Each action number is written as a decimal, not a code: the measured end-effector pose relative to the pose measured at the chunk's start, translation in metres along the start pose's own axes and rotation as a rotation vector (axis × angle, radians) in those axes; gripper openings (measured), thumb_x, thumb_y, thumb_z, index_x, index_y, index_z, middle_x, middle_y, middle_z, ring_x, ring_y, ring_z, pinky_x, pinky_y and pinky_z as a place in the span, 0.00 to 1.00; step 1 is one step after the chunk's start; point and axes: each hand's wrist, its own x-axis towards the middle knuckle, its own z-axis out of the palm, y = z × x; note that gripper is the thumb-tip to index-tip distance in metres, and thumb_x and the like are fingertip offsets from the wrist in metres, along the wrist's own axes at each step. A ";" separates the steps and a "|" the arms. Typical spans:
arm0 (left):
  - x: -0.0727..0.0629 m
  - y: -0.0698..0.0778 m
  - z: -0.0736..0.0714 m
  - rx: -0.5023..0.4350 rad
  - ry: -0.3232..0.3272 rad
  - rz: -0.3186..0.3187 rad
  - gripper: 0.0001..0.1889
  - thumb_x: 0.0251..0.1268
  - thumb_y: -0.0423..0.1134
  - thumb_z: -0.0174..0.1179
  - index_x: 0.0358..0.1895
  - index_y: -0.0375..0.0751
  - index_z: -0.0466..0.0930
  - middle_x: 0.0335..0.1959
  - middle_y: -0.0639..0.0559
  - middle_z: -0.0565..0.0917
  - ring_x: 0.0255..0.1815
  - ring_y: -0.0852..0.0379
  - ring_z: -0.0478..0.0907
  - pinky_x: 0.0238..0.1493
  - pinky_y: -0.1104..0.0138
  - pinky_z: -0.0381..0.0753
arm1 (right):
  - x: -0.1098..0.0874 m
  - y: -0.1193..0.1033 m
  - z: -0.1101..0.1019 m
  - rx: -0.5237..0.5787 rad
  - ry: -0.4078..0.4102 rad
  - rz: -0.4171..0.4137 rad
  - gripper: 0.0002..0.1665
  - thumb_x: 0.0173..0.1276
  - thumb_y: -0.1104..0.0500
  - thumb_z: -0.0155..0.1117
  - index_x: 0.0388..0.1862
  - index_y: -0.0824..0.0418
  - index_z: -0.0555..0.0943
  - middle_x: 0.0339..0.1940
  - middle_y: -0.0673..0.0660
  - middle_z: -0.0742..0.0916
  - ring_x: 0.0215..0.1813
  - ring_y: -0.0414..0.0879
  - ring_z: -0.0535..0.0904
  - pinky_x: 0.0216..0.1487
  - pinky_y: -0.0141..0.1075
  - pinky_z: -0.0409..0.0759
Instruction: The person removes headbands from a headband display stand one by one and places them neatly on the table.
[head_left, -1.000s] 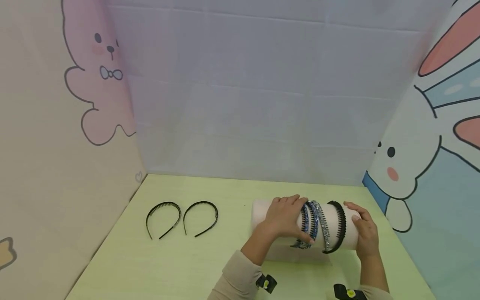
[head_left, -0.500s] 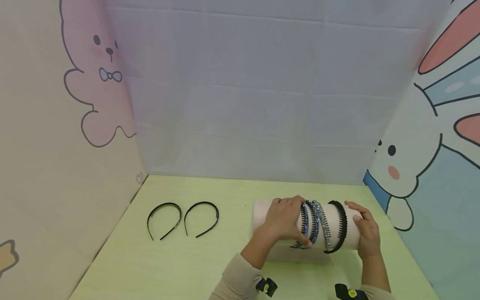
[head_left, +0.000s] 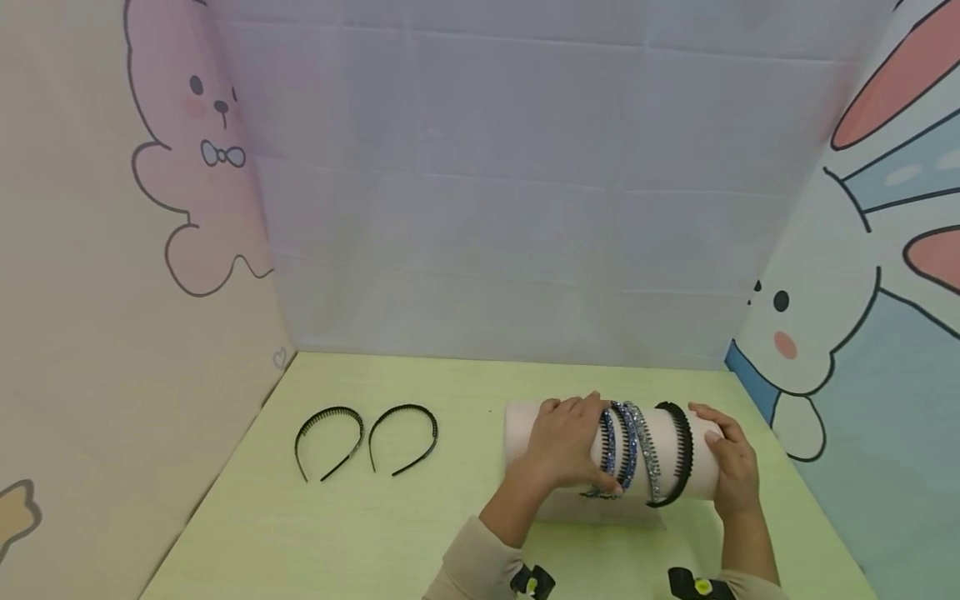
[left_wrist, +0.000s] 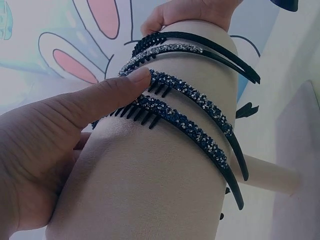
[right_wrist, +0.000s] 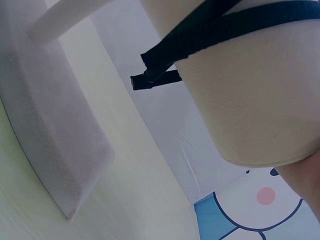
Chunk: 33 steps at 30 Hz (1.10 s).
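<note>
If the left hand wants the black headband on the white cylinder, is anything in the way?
Yes. Along the white cylinder, the silver glitter headband stands between the left hand and the black headband. The thumb reaches the farther blue glitter headband, beside the silver one.

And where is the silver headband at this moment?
In the head view, the silver headband is on the white roll, right of centre, between a blue headband and a black headband.

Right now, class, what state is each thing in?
Display cylinder: horizontal, above base.
Blue rhinestone headbands: fitted over cylinder.
Silver rhinestone headband: fitted likewise.
Thick black headband: fitted likewise.
Slim black headbands: flat on table.
Left hand: gripping cylinder, thumb on blue headband.
Right hand: gripping cylinder end.
</note>
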 end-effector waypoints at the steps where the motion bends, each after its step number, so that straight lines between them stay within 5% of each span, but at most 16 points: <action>1: -0.001 0.000 0.000 0.001 0.003 -0.002 0.60 0.26 0.74 0.67 0.69 0.51 0.56 0.67 0.58 0.64 0.64 0.60 0.62 0.62 0.61 0.57 | 0.000 0.000 0.000 -0.001 0.001 0.000 0.16 0.71 0.70 0.39 0.50 0.75 0.73 0.52 0.51 0.81 0.59 0.47 0.67 0.54 0.32 0.63; 20: -0.004 -0.019 0.000 -0.125 0.086 0.005 0.52 0.21 0.71 0.72 0.59 0.53 0.64 0.52 0.62 0.73 0.55 0.61 0.69 0.57 0.62 0.63 | 0.004 0.002 -0.003 -0.001 -0.028 -0.010 0.16 0.71 0.70 0.39 0.51 0.74 0.73 0.52 0.51 0.81 0.58 0.45 0.69 0.52 0.31 0.66; 33: -0.006 -0.025 0.001 -0.146 0.096 0.017 0.52 0.21 0.70 0.72 0.60 0.53 0.65 0.51 0.62 0.75 0.53 0.60 0.71 0.57 0.61 0.63 | 0.006 0.006 -0.005 -0.002 -0.044 -0.020 0.16 0.71 0.70 0.38 0.50 0.74 0.73 0.52 0.51 0.80 0.58 0.46 0.68 0.53 0.30 0.66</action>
